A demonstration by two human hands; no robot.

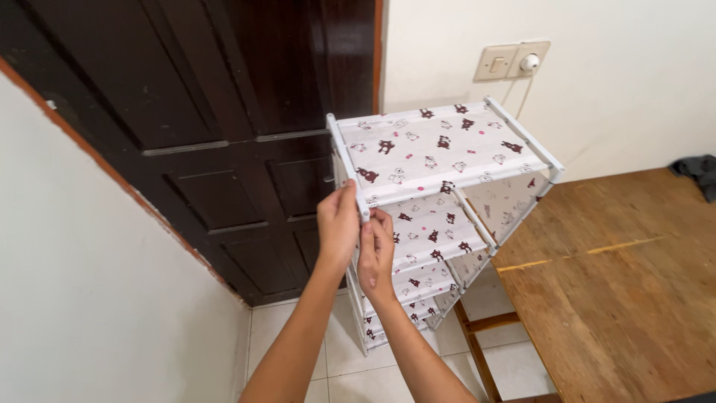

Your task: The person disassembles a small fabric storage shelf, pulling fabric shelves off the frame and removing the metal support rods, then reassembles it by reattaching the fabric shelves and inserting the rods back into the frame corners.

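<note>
From the head view, the left hand [337,224] and right hand [375,250] both close their grip on the front corner post [363,203] of a white fabric shelf rack [440,149] standing at centre, the dark wooden door [224,134] at 10 o'clock, the wooden tabletop [619,283] at 4 o'clock.

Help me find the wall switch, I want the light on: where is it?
In the head view the beige wall switch sits upper right on the white wall, right of the dark door and just above the patterned fabric shelf rack.
</note>
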